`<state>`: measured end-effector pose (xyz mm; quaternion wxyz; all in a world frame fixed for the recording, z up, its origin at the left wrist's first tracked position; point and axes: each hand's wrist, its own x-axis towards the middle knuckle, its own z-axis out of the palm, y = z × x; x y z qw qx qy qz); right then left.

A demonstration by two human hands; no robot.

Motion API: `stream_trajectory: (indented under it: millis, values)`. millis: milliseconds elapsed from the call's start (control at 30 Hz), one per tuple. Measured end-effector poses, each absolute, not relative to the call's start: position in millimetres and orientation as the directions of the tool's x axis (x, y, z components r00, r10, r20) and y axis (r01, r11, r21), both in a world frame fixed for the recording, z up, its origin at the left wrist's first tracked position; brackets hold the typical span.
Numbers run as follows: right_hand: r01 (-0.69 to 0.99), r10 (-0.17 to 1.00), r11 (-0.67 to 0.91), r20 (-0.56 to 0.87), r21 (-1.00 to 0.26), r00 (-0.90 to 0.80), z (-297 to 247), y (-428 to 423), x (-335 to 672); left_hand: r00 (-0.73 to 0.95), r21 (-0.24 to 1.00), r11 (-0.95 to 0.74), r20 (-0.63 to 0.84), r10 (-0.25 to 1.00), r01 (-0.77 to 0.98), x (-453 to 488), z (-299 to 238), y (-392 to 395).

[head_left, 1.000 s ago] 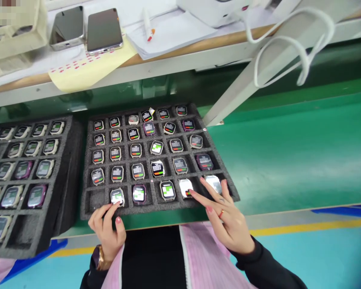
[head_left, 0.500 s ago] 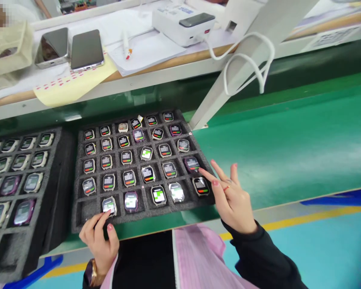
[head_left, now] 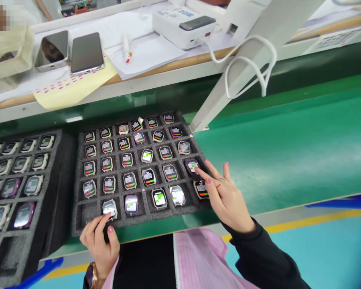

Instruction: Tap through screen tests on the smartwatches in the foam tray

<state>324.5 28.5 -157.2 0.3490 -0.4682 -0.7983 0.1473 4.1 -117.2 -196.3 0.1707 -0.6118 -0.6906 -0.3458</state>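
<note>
A dark foam tray point(head_left: 120, 220) with square pockets lies in front of me, holding several lit smartwatch bodies without straps. My right hand point(head_left: 228, 200) is open, its index fingertip on the screen of a purple watch point(head_left: 192, 165) in the rightmost column. That screen shows white and green blocks. Just below it, a dark-screened watch point(head_left: 200, 189) is partly covered by my thumb and hand. My left hand point(head_left: 100, 241) is open at the near left edge, a fingertip touching a silver watch point(head_left: 109, 207) in the front row. Beside that one sits another purple watch point(head_left: 131, 204).
A second foam tray point(head_left: 36, 224) with watches stands at the left. On the shelf behind lie two phones point(head_left: 87, 52), papers point(head_left: 150, 54), a pen point(head_left: 126, 48) and a white box point(head_left: 180, 26) with a cable point(head_left: 267, 60). A slanted post point(head_left: 212, 102) rises behind the tray.
The purple watch under my right index finger has switched from a dark text screen to white and green blocks. My right hand has shifted slightly left; my left hand stays on its watch.
</note>
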Motion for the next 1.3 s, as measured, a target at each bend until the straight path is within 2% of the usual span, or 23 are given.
stream_trajectory:
  millis: [467, 667, 800, 1000, 1133, 1300]
  values:
    - [0.425, 0.71, 0.677, 0.381, -0.601, -0.592, -139, 25, 263, -0.178, 0.262, 0.002, 0.65, 0.738, 0.965, 5, -195, -119]
    - [0.45, 0.646, 0.722, 0.278, -0.526, -0.71, -135, 23, 241, -0.182, 0.266, 0.004, 0.648, 0.739, 0.964, 6, -195, -120]
    - [0.431, 0.627, 0.734, 0.281, -0.525, -0.726, -132, 20, 235, -0.184, 0.277, 0.001, 0.638, 0.748, 0.961, 7, -194, -121]
    - [0.372, 0.596, 0.73, 0.268, -0.573, -0.757, -126, 14, 208, -0.296, 0.393, 0.075, 0.541, 0.788, 0.917, 10, -185, -120]
    - [0.393, 0.583, 0.745, 0.239, -0.54, -0.777, -130, 12, 193, -0.407, 0.484, 0.143, 0.501, 0.764, 0.864, 9, -168, -110]
    - [0.405, 0.552, 0.779, 0.218, -0.479, -0.805, -129, 11, 184, -0.44, 0.443, 0.219, 0.496, 0.749, 0.87, -4, -154, -93]
